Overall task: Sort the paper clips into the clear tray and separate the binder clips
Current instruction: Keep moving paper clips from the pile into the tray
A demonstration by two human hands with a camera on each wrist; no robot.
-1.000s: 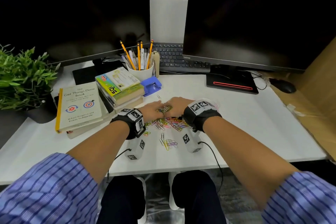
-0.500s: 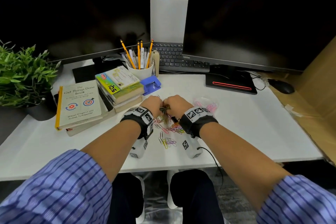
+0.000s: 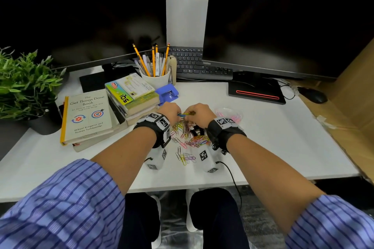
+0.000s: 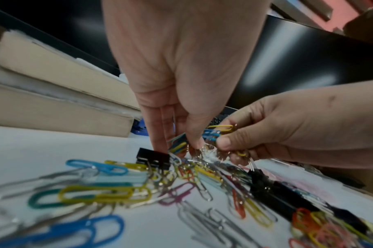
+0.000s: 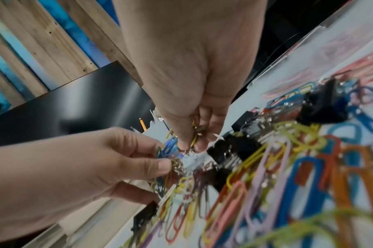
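Pinching from both sides — the left hand [image 3: 171, 111] has thumb and fingertips [image 4: 194, 142] closed on a small snarl of paper clips [image 4: 213, 134], blue and yellow among them, and the right hand [image 3: 199, 114] has its own fingertips [image 5: 199, 146] nipped on the far end of the same tangle, held just above the desk [image 3: 263, 137]. So this looks like the untangling step: a clump is up off the heap and being teased apart before anything gets sorted. Below the hands the main pile of coloured clips [image 3: 188, 137] lies spread on the white top, with black binder clips [image 4: 153, 159] mixed right in among them — one sits just beside the left fingertips, more lie toward the right. The clear tray [image 3: 228, 114] stands just beyond the right wrist and already shows pink clips inside. Judging from that, plenty of sorting remains. The next move calls for pulling the linked clips free of each other, carrying the loose ones right to the tray, and lifting the binder clips out to a spot of their own.
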